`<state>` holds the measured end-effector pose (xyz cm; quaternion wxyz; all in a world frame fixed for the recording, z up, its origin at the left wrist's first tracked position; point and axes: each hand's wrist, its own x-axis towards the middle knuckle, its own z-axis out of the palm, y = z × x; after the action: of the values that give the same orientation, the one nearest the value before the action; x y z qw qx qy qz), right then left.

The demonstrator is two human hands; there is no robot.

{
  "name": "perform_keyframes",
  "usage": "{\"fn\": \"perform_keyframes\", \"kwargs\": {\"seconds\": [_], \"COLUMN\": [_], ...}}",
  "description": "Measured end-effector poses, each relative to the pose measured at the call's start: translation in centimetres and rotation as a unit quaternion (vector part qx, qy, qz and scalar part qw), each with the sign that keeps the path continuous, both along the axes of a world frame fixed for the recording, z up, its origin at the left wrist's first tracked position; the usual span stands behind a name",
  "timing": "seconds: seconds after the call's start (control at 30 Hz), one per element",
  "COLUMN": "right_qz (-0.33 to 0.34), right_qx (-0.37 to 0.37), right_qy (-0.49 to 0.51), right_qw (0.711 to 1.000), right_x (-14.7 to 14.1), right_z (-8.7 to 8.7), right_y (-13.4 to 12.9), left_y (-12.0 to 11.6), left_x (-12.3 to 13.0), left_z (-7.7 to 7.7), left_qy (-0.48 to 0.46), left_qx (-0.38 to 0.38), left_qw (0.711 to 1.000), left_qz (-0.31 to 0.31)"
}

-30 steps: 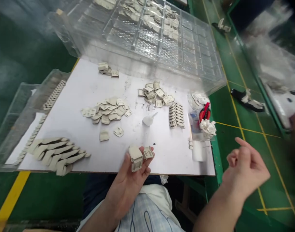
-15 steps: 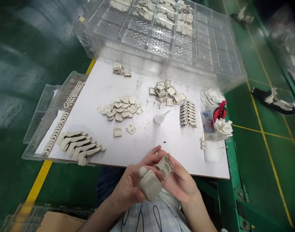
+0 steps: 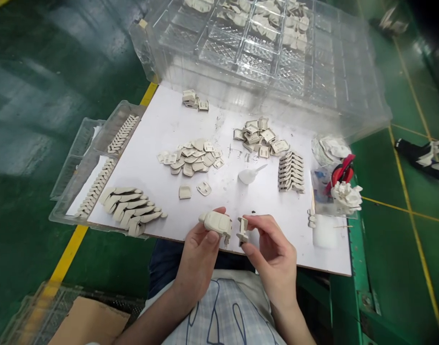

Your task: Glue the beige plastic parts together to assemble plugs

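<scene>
My left hand pinches a beige plastic chair-shaped part with a rounded headrest-like knob at its left end. A small beige bracket-like piece is gripped between the thumb and fingers of my right hand. The two parts face each other over the board's front edge, with a narrow gap between them. Beyond them on the white board lie a flat square piece and a slotted plate. Close by stands a white squeeze bottle with a thin nozzle.
Loose beige plates and brackets lie in heaps. Stacked bent parts occupy the left, and another stack the right. A large clear compartment tray spans the back. Red-handled pliers rest in a right-hand container.
My hands have moved apart and forward. The chair-shaped part has turned to lie sideways, and the bracket is now held at its right. The view has shifted slightly.
</scene>
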<state>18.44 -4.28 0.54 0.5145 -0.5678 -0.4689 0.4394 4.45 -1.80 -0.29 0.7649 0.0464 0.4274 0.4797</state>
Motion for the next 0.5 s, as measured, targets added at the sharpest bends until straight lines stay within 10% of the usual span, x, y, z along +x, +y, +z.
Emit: {"fn": "perform_keyframes", "kwargs": {"seconds": [0.5], "right_qz": [0.011], "right_qx": [0.022], "right_qy": [-0.031], "right_qw": [0.999], "right_x": [-0.56], "right_z": [0.01], "right_y": [0.76], "left_y": [-0.09], "left_x": [0.07], "left_z": [0.17], "left_qy": [0.013], "left_qx": [0.019], "left_qw": [0.999], "left_qz": [-0.023]}}
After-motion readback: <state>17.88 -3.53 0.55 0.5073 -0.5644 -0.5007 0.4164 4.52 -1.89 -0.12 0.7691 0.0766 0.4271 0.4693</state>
